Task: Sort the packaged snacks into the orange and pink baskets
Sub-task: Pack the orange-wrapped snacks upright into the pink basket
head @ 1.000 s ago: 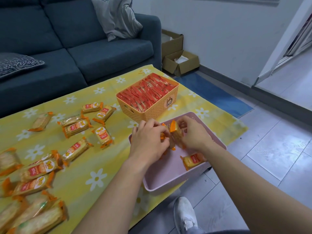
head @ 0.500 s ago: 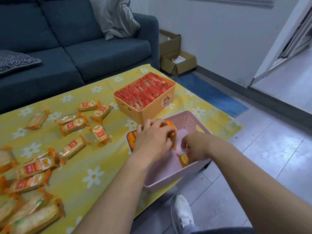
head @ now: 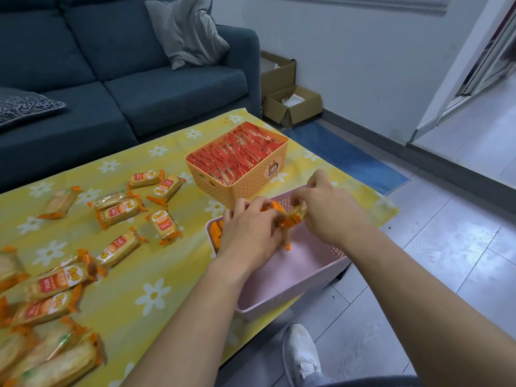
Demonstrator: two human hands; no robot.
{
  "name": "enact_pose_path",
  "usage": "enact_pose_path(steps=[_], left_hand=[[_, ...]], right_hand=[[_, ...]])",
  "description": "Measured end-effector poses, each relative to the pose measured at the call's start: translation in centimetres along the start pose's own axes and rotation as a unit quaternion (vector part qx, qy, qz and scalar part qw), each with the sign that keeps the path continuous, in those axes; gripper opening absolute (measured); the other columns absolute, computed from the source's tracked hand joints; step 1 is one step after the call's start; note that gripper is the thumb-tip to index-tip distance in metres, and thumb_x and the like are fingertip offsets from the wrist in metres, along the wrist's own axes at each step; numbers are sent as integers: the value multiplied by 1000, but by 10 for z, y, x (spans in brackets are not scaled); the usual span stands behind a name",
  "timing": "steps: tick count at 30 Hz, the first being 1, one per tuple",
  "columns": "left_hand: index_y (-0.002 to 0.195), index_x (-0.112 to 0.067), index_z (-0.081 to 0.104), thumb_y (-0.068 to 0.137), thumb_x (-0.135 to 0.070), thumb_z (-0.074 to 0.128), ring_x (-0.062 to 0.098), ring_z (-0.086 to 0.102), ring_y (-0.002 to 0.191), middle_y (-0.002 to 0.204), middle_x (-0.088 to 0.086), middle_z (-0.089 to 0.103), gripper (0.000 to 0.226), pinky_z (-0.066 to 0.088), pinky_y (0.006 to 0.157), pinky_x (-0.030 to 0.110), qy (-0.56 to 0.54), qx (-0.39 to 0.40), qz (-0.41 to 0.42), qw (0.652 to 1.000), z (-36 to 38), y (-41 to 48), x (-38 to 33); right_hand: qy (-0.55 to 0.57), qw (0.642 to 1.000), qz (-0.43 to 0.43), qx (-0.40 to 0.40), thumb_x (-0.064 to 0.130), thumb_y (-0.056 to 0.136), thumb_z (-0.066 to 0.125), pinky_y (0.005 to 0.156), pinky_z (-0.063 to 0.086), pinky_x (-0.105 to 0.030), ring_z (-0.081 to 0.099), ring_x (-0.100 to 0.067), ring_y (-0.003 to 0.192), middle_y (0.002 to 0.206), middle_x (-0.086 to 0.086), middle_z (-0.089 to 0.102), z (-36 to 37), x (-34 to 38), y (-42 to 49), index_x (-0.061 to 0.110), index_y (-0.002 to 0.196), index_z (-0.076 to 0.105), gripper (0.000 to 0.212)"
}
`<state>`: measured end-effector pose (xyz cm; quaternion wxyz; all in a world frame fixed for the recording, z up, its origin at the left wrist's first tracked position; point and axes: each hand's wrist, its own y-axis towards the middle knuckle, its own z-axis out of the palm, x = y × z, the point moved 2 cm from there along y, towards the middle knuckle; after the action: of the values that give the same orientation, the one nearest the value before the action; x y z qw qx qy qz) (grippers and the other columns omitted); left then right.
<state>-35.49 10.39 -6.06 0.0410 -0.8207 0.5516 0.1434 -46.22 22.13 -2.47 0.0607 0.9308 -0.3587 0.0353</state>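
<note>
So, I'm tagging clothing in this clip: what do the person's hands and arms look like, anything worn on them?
Bare throughout. The left hand and right hand wear no gloves, and no ring, watch or bracelet shows. The left forearm and right forearm show no sleeve down to the frame's edge.

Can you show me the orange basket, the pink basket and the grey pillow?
orange basket [head: 251,182]: head view, on its front lattice wall.
pink basket [head: 304,263]: head view, on its bare inside floor.
grey pillow [head: 190,32]: head view, on the middle of its front.
</note>
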Motion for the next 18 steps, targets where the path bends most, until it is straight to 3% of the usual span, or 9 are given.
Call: enact_pose_path(steps=[3,5,7,9,14,18], left_hand=[[123,-39,67,94,-46,53,21,33,128,149,-24,41,33,27,99,41,16,-6,10,1000,-2,1,-3],[124,-38,66,95,-46,52,20,34,127,147,-25,44,33,27,99,41,10,-2,14,1000,-2,1,-5],[125,-38,66,96,-46,51,18,36,126,144,-25,48,33,26,98,41,-1,0,12,1000,-3,1,-5],[126,-39,65,96,-44,51,17,36,126,144,-24,49,33,26,98,41,-5,-1,6,1000,-2,1,-3],[124,-40,66,96,-39,52,17,37,125,141,-23,50,32,27,98,40,-8,-4,-2,1000,-2,1,-2],[125,-39,66,95,-39,52,18,38,126,141,-23,50,33,28,99,41,-7,-2,-2,1000,-2,1,-3]], right_hand=[[33,999,-10,-16,8,90,56,71,49,-38,64,-38,91,140,-4,41,13,-3,2,28,116,63,33],[78,997,-29,-1,3,87,57,87,51,-38,62,-35,110,142,-4,47,18,-8,4,23,119,66,38],[97,993,-57,33,-2,83,57,102,44,-33,55,-29,127,144,-8,50,18,-10,5,15,126,67,47],[90,991,-71,67,-5,82,53,109,36,-29,45,-25,139,149,-13,47,14,-10,3,8,128,65,50],[152,983,-50,90,-4,89,44,107,26,-21,35,-18,146,143,-17,56,5,-12,-2,0,102,73,32],[195,977,-32,80,4,95,48,102,37,-30,52,-26,128,131,-14,63,16,-11,2,3,100,76,28]])
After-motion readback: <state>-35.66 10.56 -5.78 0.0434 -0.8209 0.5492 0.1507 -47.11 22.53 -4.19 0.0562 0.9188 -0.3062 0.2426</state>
